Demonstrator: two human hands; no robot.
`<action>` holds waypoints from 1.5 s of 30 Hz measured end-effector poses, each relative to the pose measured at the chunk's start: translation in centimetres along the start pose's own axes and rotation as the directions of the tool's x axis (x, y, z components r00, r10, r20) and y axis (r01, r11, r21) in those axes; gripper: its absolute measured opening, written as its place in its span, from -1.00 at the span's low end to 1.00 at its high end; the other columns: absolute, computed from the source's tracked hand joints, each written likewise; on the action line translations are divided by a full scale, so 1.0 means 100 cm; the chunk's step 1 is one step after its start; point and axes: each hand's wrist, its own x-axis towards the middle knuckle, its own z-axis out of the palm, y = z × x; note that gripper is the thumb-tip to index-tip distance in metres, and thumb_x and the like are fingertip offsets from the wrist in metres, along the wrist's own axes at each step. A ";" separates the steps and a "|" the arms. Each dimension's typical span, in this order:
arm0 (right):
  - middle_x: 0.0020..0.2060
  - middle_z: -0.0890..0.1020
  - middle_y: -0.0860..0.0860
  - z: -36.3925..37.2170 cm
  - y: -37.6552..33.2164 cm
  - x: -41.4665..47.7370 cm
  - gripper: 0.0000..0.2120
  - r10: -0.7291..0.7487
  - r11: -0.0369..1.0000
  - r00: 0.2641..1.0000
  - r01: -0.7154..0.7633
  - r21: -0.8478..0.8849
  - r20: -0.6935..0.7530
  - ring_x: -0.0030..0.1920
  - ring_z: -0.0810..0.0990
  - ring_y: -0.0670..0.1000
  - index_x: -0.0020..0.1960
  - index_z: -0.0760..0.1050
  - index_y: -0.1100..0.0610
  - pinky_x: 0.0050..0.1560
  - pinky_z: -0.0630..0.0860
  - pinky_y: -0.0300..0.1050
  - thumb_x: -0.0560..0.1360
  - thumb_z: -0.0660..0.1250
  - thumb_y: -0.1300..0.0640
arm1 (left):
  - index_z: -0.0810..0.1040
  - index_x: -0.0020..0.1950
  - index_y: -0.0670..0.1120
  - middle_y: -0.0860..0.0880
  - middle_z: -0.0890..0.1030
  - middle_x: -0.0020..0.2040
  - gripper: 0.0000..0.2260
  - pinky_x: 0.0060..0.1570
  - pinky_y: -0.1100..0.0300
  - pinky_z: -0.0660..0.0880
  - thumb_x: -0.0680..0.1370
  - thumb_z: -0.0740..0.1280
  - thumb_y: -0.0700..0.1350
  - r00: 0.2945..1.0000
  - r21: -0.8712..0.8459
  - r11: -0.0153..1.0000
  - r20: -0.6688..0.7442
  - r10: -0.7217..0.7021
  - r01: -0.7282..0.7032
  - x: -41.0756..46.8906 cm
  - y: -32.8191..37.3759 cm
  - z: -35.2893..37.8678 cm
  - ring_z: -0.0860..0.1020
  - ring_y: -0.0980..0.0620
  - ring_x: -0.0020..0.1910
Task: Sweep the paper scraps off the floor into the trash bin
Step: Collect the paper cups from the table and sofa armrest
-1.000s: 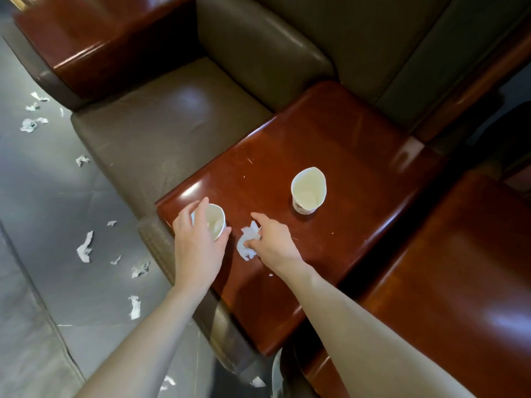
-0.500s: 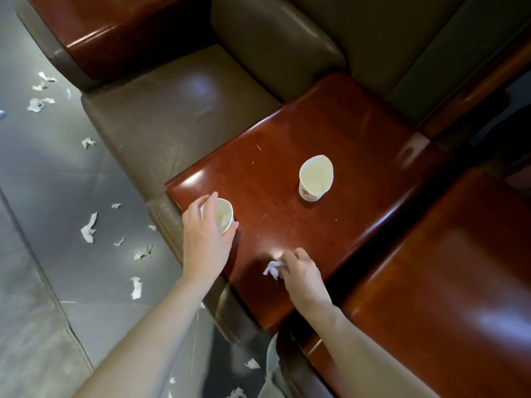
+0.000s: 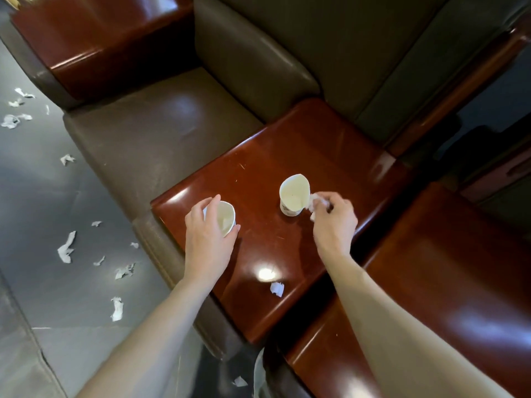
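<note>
A person leans over a glossy reddish-brown wooden table [image 3: 316,145] set between brown leather seats. The left hand [image 3: 205,239] curls its fingers and thumb around a white paper cup [image 3: 227,218] standing upright near the table's left corner, close to the edge that borders a seat [image 3: 149,139]. The right hand [image 3: 334,222] pinches a crumpled white wad of paper [image 3: 315,201] in its fingertips, just beside the rim of a second cup [image 3: 294,193], which stands near the middle of the table with its mouth bent out of round. One small white scrap [image 3: 277,289] lies alone on the table near its near edge, beside a bright glare of reflected light. Torn white paper scraps [image 3: 66,247] are strewn across the grey floor [image 3: 43,196] to the left of the seat, some close to its base and others further off towards the far left.
</note>
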 end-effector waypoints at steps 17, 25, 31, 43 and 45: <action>-0.05 0.52 -0.01 0.022 0.083 -0.087 -0.95 0.145 0.985 0.933 -0.106 -0.133 0.330 -0.19 0.47 -0.15 -0.16 0.64 0.12 -0.27 0.34 -0.47 0.46 0.40 0.18 | 0.34 0.44 -0.10 -0.11 0.36 0.33 -0.42 0.19 0.08 0.36 0.46 0.46 -0.13 0.999 -0.025 1.000 0.048 -0.001 0.002 -0.031 -0.006 0.007 0.29 -0.07 0.28; -0.26 0.59 -0.14 -0.006 -0.017 -0.016 -0.92 -0.044 0.978 0.998 0.033 0.207 0.050 -0.28 0.51 -0.23 -0.15 0.52 -0.01 -0.34 0.34 -0.55 0.47 0.41 0.12 | 0.35 0.44 -0.09 -0.09 0.37 0.33 -0.43 0.20 0.21 0.21 0.47 0.45 -0.13 0.999 -0.043 0.999 0.025 0.024 -0.023 -0.017 0.008 0.002 0.28 -0.06 0.31; -0.14 0.60 -0.04 0.013 -0.039 0.031 -0.96 -0.159 0.987 0.985 0.157 0.038 0.065 -0.19 0.50 -0.16 -0.14 0.54 0.04 -0.26 0.34 -0.38 0.48 0.39 0.13 | 0.34 0.44 -0.07 -0.05 0.35 0.34 -0.43 0.22 0.22 0.19 0.47 0.45 -0.10 0.999 -0.064 0.997 0.031 0.039 -0.037 -0.003 0.006 0.002 0.24 0.02 0.32; 0.34 0.32 0.02 0.041 -0.008 0.032 -0.33 -0.126 0.961 0.980 0.159 -0.225 0.154 0.35 0.23 0.07 0.42 0.28 -0.04 0.35 0.12 0.06 0.40 0.42 -0.18 | 0.33 0.45 -0.08 -0.07 0.34 0.36 -0.43 0.20 0.22 0.21 0.48 0.44 -0.10 0.996 -0.049 0.999 0.091 0.006 -0.002 0.004 0.000 0.010 0.24 -0.02 0.34; 0.44 0.23 0.04 0.046 -0.005 0.033 -0.11 -0.092 0.954 0.968 0.153 -0.257 0.235 0.43 0.18 0.11 0.53 0.05 -0.06 0.39 0.08 0.17 0.37 0.45 -0.20 | 0.33 0.45 -0.08 -0.07 0.34 0.36 -0.42 0.21 0.22 0.21 0.48 0.44 -0.10 0.996 -0.055 0.998 0.093 -0.001 0.006 0.004 0.001 0.012 0.23 -0.02 0.34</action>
